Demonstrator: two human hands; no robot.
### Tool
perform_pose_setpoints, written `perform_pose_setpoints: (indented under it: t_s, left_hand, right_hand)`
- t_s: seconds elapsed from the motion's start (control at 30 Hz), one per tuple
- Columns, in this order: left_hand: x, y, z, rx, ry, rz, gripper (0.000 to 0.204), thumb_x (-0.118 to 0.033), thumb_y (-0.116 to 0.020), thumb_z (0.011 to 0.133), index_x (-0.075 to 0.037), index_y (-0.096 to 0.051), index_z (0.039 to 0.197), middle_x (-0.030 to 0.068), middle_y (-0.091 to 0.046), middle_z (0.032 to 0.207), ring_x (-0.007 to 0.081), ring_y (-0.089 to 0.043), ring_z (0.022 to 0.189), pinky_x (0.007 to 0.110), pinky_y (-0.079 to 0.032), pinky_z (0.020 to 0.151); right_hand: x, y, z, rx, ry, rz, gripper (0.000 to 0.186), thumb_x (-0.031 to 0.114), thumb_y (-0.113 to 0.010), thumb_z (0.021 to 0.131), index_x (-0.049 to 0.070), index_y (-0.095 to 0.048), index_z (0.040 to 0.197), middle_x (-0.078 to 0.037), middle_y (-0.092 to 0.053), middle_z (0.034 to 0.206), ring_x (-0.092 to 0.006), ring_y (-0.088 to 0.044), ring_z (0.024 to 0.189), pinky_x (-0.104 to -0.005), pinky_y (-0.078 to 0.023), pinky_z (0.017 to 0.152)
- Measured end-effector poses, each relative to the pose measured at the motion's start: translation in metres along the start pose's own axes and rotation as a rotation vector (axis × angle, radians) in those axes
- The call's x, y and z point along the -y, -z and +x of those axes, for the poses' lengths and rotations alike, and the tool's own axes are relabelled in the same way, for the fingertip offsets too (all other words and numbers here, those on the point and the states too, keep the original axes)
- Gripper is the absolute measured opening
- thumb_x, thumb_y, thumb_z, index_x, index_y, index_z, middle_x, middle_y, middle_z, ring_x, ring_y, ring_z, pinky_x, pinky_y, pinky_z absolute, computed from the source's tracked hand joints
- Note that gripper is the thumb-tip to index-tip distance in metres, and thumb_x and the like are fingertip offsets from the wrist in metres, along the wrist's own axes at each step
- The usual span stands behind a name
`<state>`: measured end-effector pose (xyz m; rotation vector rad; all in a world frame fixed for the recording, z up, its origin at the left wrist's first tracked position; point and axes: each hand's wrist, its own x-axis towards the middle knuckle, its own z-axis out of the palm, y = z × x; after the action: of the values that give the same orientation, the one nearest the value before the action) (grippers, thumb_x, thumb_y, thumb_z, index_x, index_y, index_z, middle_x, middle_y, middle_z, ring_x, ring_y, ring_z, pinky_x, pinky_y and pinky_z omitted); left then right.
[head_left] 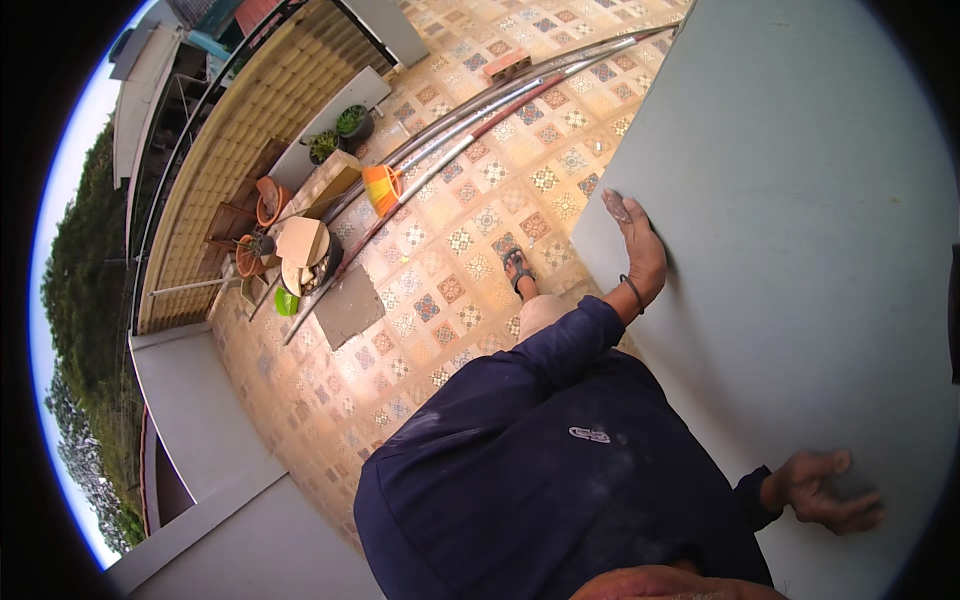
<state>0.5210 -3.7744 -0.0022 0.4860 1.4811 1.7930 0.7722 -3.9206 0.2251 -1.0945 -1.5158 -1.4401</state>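
Note:
A large smooth grey wall or panel (800,230) fills the right side. My left hand (642,255), with a dark band at its wrist, rests against it close to its left edge. The fingers of that hand are stretched out and nothing is held in them. Lower down, my right hand (825,490) is in front of the same grey surface, fingers apart and slightly blurred, also holding nothing. Whether the right hand touches the surface, I cannot tell. My navy sleeves and shirt (540,450) cover the lower middle, and one sandalled foot (518,268) stands on the floor.
Patterned tiles (460,240) cover the floor. Long pipes (480,115) lie across it, beside an orange broom head (382,188) and a brick (507,66). Potted plants (352,122), clay pots (271,200) and a green object (287,302) stand along the yellow wall (225,165).

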Motion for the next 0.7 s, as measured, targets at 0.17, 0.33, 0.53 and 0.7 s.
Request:
perform_pose_setpoints:
  t_s: [0.17, 0.33, 0.53, 0.7]
  left_hand:
    - [-0.053, -0.021, 0.004, 0.164, -0.658, 0.192, 0.077, -0.049, -0.024, 0.119, 0.003, -0.004, 0.172, 0.0228, 0.006, 0.182, 0.0366, 0.005, 0.169, 0.047, 0.002, 0.135]
    - [-0.006, 0.000, 0.015, 0.100, -0.462, 0.098, 0.074, -0.047, -0.023, 0.120, 0.002, -0.007, 0.172, 0.0198, 0.001, 0.182, 0.0350, 0.004, 0.169, 0.045, 0.000, 0.136]
    - [0.023, -0.002, 0.039, -0.099, 0.091, -0.058, 0.074, -0.050, -0.023, 0.119, -0.002, -0.008, 0.174, 0.0184, -0.002, 0.183, 0.0353, 0.003, 0.169, 0.046, -0.001, 0.136]
    - [-0.043, -0.020, 0.036, 0.110, -0.516, 0.120, 0.078, -0.052, -0.024, 0.118, 0.001, -0.008, 0.173, 0.0200, -0.002, 0.183, 0.0395, 0.003, 0.168, 0.052, 0.002, 0.134]
  right_hand:
    - [-0.001, 0.001, 0.000, 0.002, 0.015, 0.033, 0.063, 0.039, -0.073, 0.104, -0.011, -0.061, 0.140, -0.026, -0.047, 0.153, -0.0389, -0.041, 0.152, -0.0543, -0.036, 0.125]
    - [-0.001, 0.002, 0.000, 0.004, 0.014, -0.024, 0.062, 0.039, -0.072, 0.105, -0.011, -0.061, 0.139, -0.025, -0.048, 0.153, -0.0396, -0.042, 0.151, -0.0548, -0.036, 0.125]
    - [0.000, 0.001, 0.001, -0.001, -0.007, 0.023, 0.058, 0.039, -0.072, 0.104, -0.010, -0.065, 0.136, -0.026, -0.050, 0.152, -0.0407, -0.041, 0.152, -0.0559, -0.035, 0.125]
    - [-0.002, 0.003, 0.000, -0.003, 0.019, 0.044, 0.056, 0.039, -0.073, 0.104, -0.009, -0.068, 0.133, -0.026, -0.052, 0.151, -0.0410, -0.043, 0.151, -0.0562, -0.037, 0.124]
